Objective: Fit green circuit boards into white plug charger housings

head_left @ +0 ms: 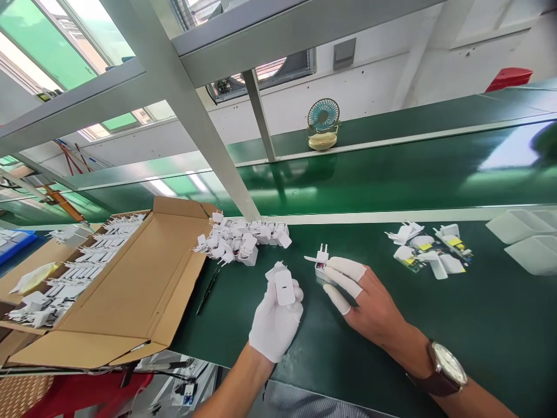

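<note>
My gloved left hand is closed around a white casing, its flat face with the dark slot turned up, probably so I can see that end. Another pale piece shows just beyond it, but I can't tell how the two meet. My right hand, white covers on its fingertips, is ahead and to the right, fingers slightly apart at a small plug on the bench. I can't tell whether I'm gripping it or only touching it; its prongs point up, perhaps because it rests steadily that way.

Beyond my left hand lies a pile of plugs, seemingly set within easy reach, with tweezers between that hand and the box. The open cardboard box, to the left of my left hand, is filled with rows of white pronged plugs, and a yellowish bag lies at its far side. Past my right hand sit circuit boards mixed with white pieces, likely kept apart from the plugs, then some whitish trays whose contents I can't make out.
</note>
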A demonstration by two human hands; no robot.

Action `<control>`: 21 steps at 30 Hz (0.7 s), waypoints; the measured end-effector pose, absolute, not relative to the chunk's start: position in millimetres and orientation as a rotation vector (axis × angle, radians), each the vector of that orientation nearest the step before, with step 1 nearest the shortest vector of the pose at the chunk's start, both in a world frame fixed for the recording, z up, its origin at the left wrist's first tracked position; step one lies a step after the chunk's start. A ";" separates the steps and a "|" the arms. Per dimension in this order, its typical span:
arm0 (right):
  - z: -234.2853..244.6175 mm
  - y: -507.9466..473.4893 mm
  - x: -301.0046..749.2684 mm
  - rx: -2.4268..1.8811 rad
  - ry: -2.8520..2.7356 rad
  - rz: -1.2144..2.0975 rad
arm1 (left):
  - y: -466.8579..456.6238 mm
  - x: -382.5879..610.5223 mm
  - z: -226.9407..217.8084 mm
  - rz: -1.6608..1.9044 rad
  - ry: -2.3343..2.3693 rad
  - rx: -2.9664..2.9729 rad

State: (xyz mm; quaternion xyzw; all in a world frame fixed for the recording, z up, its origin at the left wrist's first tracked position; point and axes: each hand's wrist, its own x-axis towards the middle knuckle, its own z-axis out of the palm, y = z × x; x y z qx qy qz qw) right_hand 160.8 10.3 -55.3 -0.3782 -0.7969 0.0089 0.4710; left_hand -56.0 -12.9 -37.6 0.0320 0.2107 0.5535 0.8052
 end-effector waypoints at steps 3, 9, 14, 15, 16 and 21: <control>-54.2 8.6 160.1 -0.915 -1.940 0.030 | -13.4 -56.3 -37.3 1.172 0.473 0.093; -51.7 7.3 158.5 -0.888 -1.934 0.046 | -13.9 -56.1 -38.0 1.174 0.449 0.082; -52.5 7.1 158.6 -0.882 -1.941 0.052 | -14.6 -57.2 -40.9 1.168 0.418 0.061; -53.1 7.0 158.7 -0.885 -1.944 0.052 | -14.7 -57.3 -41.1 1.168 0.428 0.063; -53.8 7.0 158.9 -0.888 -1.948 0.052 | -14.8 -57.2 -41.0 1.169 0.440 0.066; -56.4 7.3 159.3 -0.863 -1.950 0.060 | -15.1 -55.6 -38.0 1.172 0.463 0.085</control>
